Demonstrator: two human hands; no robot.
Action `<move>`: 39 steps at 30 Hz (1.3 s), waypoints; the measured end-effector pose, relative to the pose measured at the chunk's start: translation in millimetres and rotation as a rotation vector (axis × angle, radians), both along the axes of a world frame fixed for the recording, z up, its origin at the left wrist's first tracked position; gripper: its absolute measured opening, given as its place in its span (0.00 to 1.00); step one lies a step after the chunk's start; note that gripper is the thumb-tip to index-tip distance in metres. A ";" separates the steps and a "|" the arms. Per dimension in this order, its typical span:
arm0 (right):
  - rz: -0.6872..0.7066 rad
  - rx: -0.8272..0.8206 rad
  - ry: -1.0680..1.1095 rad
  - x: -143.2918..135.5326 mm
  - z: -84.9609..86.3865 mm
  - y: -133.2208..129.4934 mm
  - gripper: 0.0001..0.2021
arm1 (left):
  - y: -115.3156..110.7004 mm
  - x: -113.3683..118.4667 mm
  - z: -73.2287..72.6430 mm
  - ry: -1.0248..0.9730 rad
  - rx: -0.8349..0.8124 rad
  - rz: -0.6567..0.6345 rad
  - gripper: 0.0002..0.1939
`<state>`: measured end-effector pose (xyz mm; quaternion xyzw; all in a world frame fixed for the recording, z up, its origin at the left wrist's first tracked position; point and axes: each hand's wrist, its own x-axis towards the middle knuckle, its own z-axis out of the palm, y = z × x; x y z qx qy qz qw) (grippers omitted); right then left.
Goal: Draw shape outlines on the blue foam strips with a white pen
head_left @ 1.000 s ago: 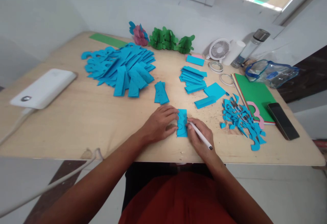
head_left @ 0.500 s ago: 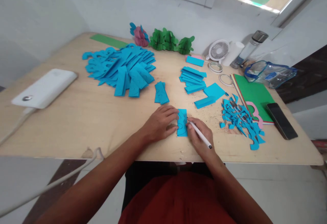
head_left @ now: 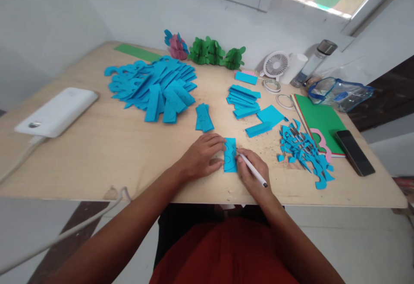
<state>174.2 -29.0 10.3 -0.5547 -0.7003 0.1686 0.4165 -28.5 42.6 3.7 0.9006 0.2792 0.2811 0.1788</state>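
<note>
A small blue paper rectangle (head_left: 230, 165) lies near the table's front edge, with curved dark lines drawn on it. At its left edge rests my left hand (head_left: 207, 154), fingers stretched and thumb apart, the tips touching the paper. My right hand (head_left: 254, 169) is closed round a white pen (head_left: 254, 171) at the paper's right edge. The pen's tip is partly hidden by the fingers. Just beyond the left hand are a few blue paper strips (head_left: 204, 118).
A large heap of folded blue paper pieces (head_left: 161, 85) spreads at left, near a white power bank (head_left: 56, 112). More blue strips (head_left: 243, 100), blue scraps (head_left: 300, 146), a phone (head_left: 355, 152) and a green sheet (head_left: 323, 120) lie right. Paper ornaments (head_left: 207, 51) and a fan (head_left: 276, 64) stand behind.
</note>
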 end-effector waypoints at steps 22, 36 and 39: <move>-0.031 -0.047 0.093 -0.7 0.0 -2.3 0.10 | 1.2 0.8 -4.1 0.041 0.015 0.003 0.07; 0.028 0.056 -0.074 -1.0 0.5 -1.5 0.12 | 1.1 0.5 -3.6 0.050 -0.006 0.013 0.09; 0.034 0.072 -0.117 -1.2 -0.2 -1.9 0.12 | 0.9 0.5 -3.2 0.049 -0.009 0.008 0.08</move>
